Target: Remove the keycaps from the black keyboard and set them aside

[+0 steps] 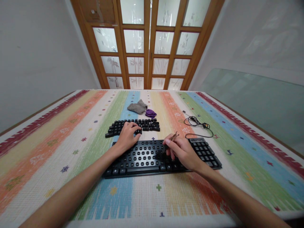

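A black computer keyboard [142,158] lies in front of me, its middle rows stripped to bare key stems, with caps on the bottom row and number pad. Behind it, loose black keycaps [116,127] stand in rows. My left hand [129,135] reaches over them, thumb and index finger around a keycap [138,131]; whether it is lifted I cannot tell. My right hand [180,148] is closed over the keyboard's right-middle part, gripping a slim brownish pointed tool [175,135] whose kind does not show clearly. The curled fingers hide some keys.
Beyond the keycaps lie a grey cloth [137,107] and a crumpled purple cloth [150,113]. The keyboard's coiled black cable [199,124] rests at the right. A striped tablecloth [83,142] covers the table. Wood-framed glass doors [147,57] stand behind.
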Demonstrator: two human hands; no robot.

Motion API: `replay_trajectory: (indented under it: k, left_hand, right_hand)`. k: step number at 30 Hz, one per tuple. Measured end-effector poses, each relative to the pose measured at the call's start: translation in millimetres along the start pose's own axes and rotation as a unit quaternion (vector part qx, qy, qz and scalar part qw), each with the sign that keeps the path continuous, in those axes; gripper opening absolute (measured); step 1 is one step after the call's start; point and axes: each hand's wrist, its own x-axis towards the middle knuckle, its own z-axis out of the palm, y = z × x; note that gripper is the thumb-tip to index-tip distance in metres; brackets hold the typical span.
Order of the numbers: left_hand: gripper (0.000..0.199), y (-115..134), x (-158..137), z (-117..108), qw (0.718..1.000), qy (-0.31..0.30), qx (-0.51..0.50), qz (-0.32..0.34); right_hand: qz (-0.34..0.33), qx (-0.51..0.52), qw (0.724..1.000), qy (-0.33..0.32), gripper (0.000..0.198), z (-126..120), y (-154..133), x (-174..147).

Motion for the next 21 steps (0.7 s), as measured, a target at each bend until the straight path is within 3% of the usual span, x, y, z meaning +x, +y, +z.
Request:
replay_trajectory:
  k: [4, 7, 10, 16, 21]
  left_hand:
    - [0.017, 20, -4, -12, 0.996, -0.006, -0.078, 0.04]
    - [0.034, 39, -9, -22, 0.962, -0.135, -0.211, 0.105]
    - [0.046, 51, -13, -25, 0.93, -0.205, -0.281, 0.114]
    - [0.024, 51, -10, -23, 0.913, -0.21, -0.343, 0.072]
    - [0.021, 55, -8, -27, 0.93, -0.192, -0.296, 0.105]
  right_hand:
    - [-0.013, 0.008, 1.0, 0.004, 0.036, 1, -2, -2]
    - [-0.026, 0.015, 0.999, 0.015, 0.037, 1, -3, -1]
    - [-0.041, 0.017, 0.999, 0.019, 0.037, 1, -3, -1]
    - [-0.041, -0.006, 0.999, 0.012, 0.04, -1, -3, -2]
    - [-0.052, -0.019, 0.998, 0.014, 0.04, -4, -3, -4]
